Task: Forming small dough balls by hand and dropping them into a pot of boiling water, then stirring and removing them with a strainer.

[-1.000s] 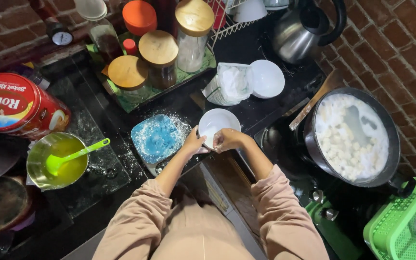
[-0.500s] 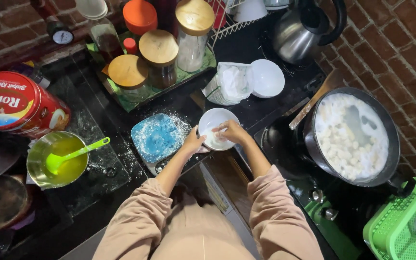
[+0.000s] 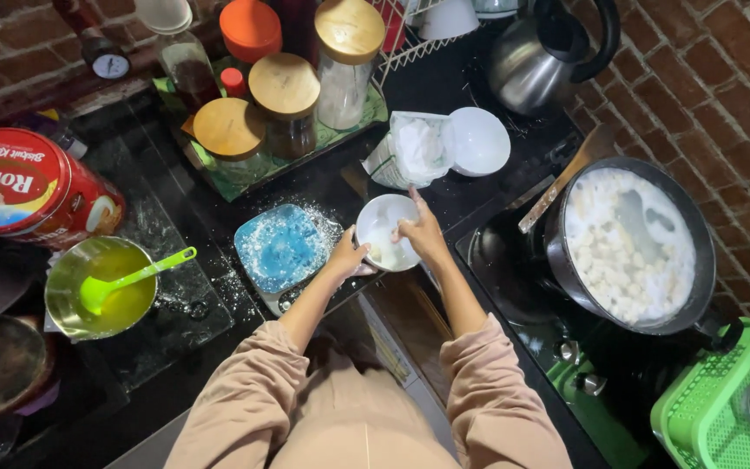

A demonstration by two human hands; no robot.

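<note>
A small white bowl (image 3: pixel 381 219) with white dough inside stands on the dark counter. My left hand (image 3: pixel 347 258) grips its near-left rim. My right hand (image 3: pixel 420 231) reaches into the bowl from the right, fingers on the white dough. Just left of the bowl lies a blue board (image 3: pixel 282 246) dusted with flour. Both arms wear beige sleeves.
A black pan (image 3: pixel 627 244) of white pieces in bubbling liquid sits on the stove at right, a wooden spatula (image 3: pixel 565 179) resting on it. A white bag (image 3: pixel 414 149), a white bowl (image 3: pixel 479 141), a kettle (image 3: pixel 538 56), jars on a green tray (image 3: pixel 290 165), a red tin (image 3: pixel 28 187), a metal bowl with a green spoon (image 3: pixel 101 287) and a green basket (image 3: pixel 726 402) surround me.
My right hand moved from the bowl's near rim up and over it, into the bowl. The bowl has tilted slightly toward me. My left hand stays on the rim.
</note>
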